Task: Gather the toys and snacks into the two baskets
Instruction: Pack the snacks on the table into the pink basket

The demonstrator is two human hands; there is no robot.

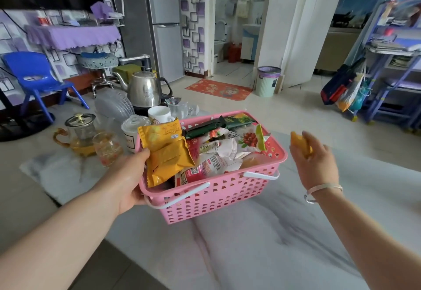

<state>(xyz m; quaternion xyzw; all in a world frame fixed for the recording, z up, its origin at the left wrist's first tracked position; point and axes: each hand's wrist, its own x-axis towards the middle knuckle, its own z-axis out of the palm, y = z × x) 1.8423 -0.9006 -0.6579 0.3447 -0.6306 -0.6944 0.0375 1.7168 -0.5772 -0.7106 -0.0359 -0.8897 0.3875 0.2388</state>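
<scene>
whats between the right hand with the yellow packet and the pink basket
Nothing: in the head view only bare marble tabletop shows between the right hand and the pink basket.

Pink perforated basket (218, 196) with white handles (182, 196); yellow snack packets (166, 153); white counter (262, 244) veined grey.

1. Your arms are bare, no sleeves in view.
2. Your right wrist (323, 193) wears two thin bangles (324, 187): one pale, one silvery.
3. Your left hand (131, 175) wears nothing.
</scene>
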